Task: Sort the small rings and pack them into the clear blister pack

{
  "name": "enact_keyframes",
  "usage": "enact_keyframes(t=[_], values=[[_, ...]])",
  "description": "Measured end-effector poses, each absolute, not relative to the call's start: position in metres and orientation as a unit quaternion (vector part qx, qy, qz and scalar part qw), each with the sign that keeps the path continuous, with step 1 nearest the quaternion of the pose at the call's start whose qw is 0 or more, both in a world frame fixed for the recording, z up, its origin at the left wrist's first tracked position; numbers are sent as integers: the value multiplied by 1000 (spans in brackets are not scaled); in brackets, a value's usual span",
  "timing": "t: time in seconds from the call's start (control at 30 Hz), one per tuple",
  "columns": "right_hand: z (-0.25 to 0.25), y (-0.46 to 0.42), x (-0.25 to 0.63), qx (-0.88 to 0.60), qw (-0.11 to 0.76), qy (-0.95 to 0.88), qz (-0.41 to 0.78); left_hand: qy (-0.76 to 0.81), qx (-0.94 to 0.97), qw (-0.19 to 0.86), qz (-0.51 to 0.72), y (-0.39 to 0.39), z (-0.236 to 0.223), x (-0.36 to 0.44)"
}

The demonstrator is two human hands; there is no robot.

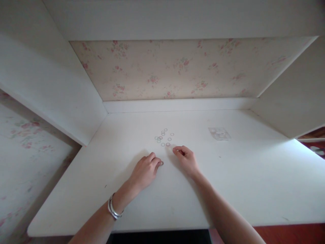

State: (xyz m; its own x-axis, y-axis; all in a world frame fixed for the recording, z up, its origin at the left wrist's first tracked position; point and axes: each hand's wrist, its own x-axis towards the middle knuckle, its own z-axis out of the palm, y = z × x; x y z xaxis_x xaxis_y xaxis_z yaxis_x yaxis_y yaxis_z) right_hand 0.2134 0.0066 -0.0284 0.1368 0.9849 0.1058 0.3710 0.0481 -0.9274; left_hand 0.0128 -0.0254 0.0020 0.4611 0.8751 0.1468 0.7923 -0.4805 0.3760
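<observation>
Several thin, small elastic bands in faint colours lie in a loose group on the white desktop, among them a reddish band (168,144). Just below them, my left hand (147,169) is closed in a pinch on a few small elastic bands (161,163) bunched at its fingertips. A silver bracelet (113,206) circles the left wrist. My right hand (185,158) rests to the right of the loose bands with thumb and forefinger pressed together. What is between those fingers is too small to make out.
Behind the white desktop (254,189) rises a floral-papered back panel (182,67), with white side panels left and right. A clear plastic bag (219,134) lies flat at the right. A small dark scrap (105,186) sits at the left.
</observation>
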Motion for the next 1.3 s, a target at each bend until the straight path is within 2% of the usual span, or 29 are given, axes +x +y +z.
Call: enact_keyframes(t=[0.17,0.3,0.5,0.67,1.03,1.3], values=[[-30,6,214,-607,448,-571,323,529,798,167,234,-18,3,2],[-34,13,217,-616,423,-611,262,569,737,191,312,-3,-1,-19],[-36,51,226,-651,281,-694,126,598,670,293,329,9,-17,-36],[-33,73,225,-650,179,-738,30,601,658,312,328,12,-21,-39],[-37,40,231,-630,228,-742,-26,589,662,323,332,14,-25,-42],[-33,17,231,-639,210,-739,-41,579,671,333,323,15,-24,-43]])
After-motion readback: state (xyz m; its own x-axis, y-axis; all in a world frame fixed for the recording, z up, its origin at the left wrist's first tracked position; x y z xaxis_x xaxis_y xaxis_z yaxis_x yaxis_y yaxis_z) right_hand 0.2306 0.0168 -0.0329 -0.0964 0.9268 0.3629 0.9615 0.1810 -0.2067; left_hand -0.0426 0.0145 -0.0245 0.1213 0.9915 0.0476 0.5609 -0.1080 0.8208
